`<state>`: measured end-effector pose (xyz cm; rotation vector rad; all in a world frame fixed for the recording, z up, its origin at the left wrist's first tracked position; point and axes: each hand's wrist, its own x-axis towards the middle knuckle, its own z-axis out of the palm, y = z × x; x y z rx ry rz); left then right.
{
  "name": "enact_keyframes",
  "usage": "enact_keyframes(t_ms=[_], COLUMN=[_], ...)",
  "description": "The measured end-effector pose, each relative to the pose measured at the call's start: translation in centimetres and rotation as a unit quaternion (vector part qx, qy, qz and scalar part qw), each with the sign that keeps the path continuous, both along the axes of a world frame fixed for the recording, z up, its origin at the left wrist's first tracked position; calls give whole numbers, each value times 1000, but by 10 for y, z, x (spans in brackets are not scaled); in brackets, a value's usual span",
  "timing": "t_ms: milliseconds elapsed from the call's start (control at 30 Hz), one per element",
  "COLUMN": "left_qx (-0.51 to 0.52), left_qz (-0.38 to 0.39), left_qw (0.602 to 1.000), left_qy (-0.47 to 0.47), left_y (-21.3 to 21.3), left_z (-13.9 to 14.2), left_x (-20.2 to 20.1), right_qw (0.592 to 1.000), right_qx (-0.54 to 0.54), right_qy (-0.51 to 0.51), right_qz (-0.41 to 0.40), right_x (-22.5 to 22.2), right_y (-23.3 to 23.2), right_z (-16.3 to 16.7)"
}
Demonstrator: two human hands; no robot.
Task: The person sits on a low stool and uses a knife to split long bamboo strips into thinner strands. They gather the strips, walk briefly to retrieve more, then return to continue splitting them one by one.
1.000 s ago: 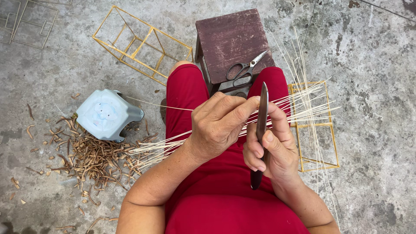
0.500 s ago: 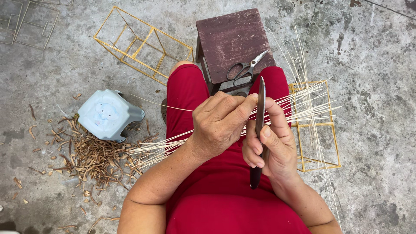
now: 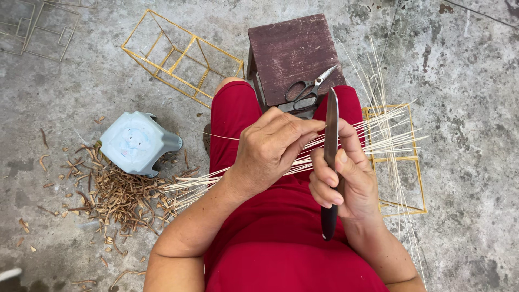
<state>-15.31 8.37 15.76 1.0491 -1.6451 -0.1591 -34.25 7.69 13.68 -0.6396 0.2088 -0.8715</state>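
Over the red lap, the left hand (image 3: 270, 151) is pinching a thin bamboo strip (image 3: 227, 137) above a bundle of splints (image 3: 367, 138); the right hand (image 3: 346, 184) is gripping a dark-handled knife (image 3: 330, 162), blade upright against the strip; scissors (image 3: 308, 92) are lying on the wooden stool (image 3: 286, 48) beyond; shavings (image 3: 119, 200) are littering the floor beside a pale blue stool (image 3: 138, 141)
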Motion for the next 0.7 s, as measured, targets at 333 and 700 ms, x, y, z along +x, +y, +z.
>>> enact_keyframes(t_ms=[333, 700], left_qx=[-13, -14], left_qz=[13, 34], left_qw=[999, 997], left_qy=[31, 69], left_y=[-2, -14], left_z=[-13, -51], left_x=[6, 3], right_qw=[998, 988], right_qx=[-6, -92], right_qy=[65, 41], right_qz=[-16, 116], right_x=[8, 10], right_y=[0, -40], right_z=[-5, -9])
